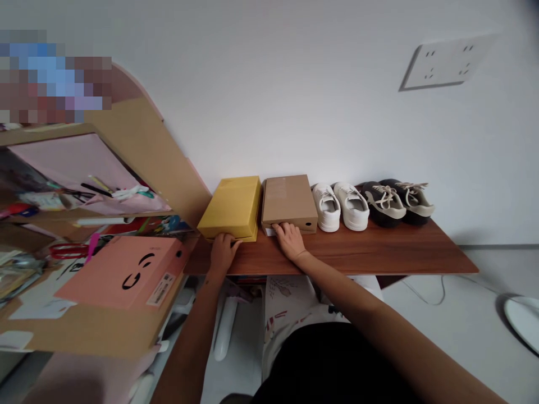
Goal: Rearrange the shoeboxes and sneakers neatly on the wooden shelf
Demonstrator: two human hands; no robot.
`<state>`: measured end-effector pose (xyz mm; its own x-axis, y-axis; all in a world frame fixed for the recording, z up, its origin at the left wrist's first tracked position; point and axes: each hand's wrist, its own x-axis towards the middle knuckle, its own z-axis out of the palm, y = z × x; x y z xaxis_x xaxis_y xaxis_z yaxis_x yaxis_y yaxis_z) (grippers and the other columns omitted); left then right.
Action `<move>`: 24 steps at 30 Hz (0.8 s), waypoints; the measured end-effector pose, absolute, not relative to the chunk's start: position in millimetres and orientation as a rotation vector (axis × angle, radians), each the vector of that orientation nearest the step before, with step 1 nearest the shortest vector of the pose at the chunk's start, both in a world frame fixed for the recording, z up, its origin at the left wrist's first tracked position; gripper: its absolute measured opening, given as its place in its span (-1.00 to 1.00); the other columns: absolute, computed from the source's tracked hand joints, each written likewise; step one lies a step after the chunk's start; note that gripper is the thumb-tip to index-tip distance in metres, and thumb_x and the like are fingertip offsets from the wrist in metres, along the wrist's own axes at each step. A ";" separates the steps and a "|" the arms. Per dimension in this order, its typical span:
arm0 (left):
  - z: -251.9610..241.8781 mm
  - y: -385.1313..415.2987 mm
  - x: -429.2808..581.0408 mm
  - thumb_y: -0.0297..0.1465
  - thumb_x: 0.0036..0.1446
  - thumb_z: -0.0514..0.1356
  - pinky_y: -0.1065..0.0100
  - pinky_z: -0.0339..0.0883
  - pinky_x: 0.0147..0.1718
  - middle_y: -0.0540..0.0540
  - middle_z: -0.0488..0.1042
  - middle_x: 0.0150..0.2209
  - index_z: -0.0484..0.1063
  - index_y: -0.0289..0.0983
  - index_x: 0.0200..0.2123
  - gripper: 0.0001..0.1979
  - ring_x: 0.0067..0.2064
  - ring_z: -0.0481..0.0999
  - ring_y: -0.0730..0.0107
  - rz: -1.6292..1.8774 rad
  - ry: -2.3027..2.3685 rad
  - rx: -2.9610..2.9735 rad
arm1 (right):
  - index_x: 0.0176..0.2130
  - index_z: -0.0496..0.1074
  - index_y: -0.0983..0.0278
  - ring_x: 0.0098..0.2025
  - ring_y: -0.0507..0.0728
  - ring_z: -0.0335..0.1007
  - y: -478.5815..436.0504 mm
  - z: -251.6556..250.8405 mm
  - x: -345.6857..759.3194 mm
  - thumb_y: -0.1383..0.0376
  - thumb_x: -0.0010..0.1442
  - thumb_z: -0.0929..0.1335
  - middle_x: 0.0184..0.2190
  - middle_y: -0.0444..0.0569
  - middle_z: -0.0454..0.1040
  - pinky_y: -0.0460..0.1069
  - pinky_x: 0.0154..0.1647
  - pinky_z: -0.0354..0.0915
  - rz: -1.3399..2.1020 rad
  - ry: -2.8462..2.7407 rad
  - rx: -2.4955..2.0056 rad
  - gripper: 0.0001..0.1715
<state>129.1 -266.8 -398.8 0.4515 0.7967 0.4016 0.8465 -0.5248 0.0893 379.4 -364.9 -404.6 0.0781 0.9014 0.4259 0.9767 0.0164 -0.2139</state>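
Note:
A yellow shoebox [232, 203] and a brown cardboard shoebox [288, 196] lie side by side on a reddish-brown wooden board [362, 249], a narrow gap between them. At the yellow box's front lower edge is my left hand [223, 253], its fingers bent against the box and partly hidden, the thumb toward the right. My right hand [290, 240] has its fingers curled on the front edge of the brown box, left of a small dark hole. Both boxes are closed. Right of them stand a pair of white sneakers [354, 207] and a pair of black-and-beige shoes [385, 203].
A pink shoebox [122, 269] rests on a cluttered wooden desk [105, 331] at the left, whose side panel rises beside the yellow box. The wall behind carries a socket plate [446, 62]. A cable [433, 300] runs over the floor near a round white object [524, 320].

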 end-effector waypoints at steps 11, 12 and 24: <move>-370.2 -301.1 159.1 -0.27 0.21 0.10 -0.09 0.30 -0.03 -0.45 0.42 -0.10 0.43 -0.42 -0.11 -0.66 0.01 0.43 -0.19 -0.467 -1.821 -2.243 | 0.25 0.27 0.22 0.26 0.33 0.08 -440.2 -400.9 429.1 0.18 0.28 0.29 0.26 0.19 0.20 0.27 0.25 0.07 -0.356 -1.562 -1.730 -0.42; -363.8 -307.6 168.4 -0.28 0.20 0.11 -0.13 0.29 -0.02 -0.49 0.41 -0.07 0.41 -0.45 -0.07 -0.64 0.03 0.42 -0.22 -0.513 -1.823 -2.229 | 0.25 0.26 0.22 0.26 0.34 0.09 -450.6 -401.6 447.9 0.17 0.28 0.29 0.25 0.21 0.19 0.28 0.23 0.10 -0.381 -1.480 -1.753 -0.42; -366.6 -391.4 463.9 -0.48 0.13 0.23 -0.11 0.12 0.25 -0.40 0.24 0.21 0.33 -0.34 0.06 -0.60 0.30 0.21 -0.10 -1.239 -1.364 -2.974 | 0.20 0.15 0.41 0.20 0.39 0.24 -442.0 -402.5 589.5 0.02 0.14 0.34 0.12 0.39 0.30 0.27 0.13 0.26 -0.098 -0.990 -1.869 -0.20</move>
